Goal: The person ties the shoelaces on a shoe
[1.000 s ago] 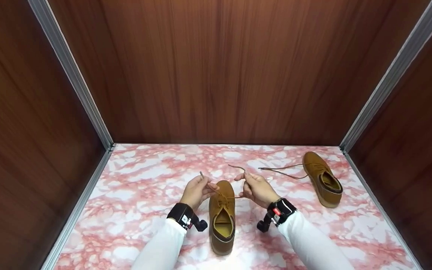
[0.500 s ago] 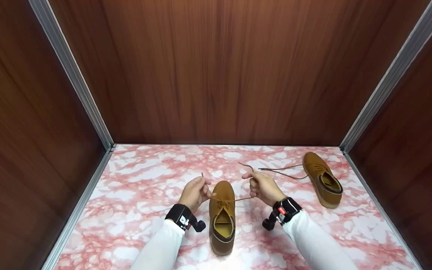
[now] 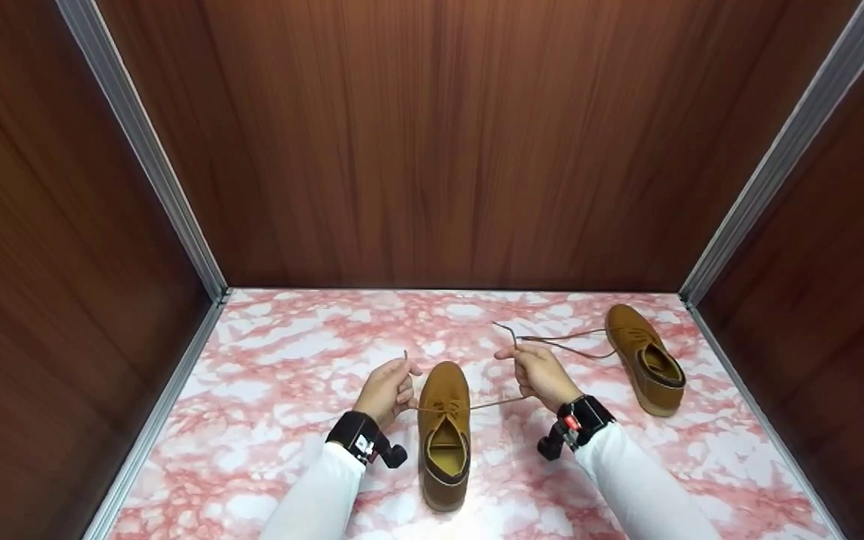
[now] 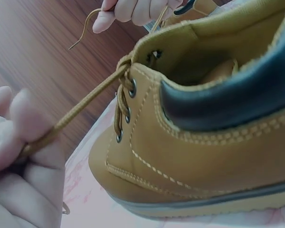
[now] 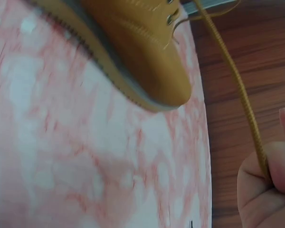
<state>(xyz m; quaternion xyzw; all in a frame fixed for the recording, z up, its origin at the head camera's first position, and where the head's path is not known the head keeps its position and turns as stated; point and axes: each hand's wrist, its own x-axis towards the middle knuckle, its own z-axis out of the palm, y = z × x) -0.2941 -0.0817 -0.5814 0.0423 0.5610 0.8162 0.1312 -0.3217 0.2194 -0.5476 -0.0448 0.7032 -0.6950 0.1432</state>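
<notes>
A tan lace-up shoe with a dark padded collar stands upright, toe pointing away, between my hands. My left hand grips one end of its brown shoelace to the left of the shoe. On the other side, my right hand holds the opposite lace, its free tip sticking up past the fingers. Both lace ends run taut and nearly level from the top eyelets. In the left wrist view the laces cross at the throat of the shoe.
A matching shoe stands at the right back, its untied laces stretched leftward over the pink-and-white marbled tabletop. Brown wood-grain panels with grey metal corner strips enclose the back and both sides.
My right hand has moved right and slightly down with its lace; my left hand has shifted slightly left and down. The laces have been drawn out straight and tight against the shoe.
</notes>
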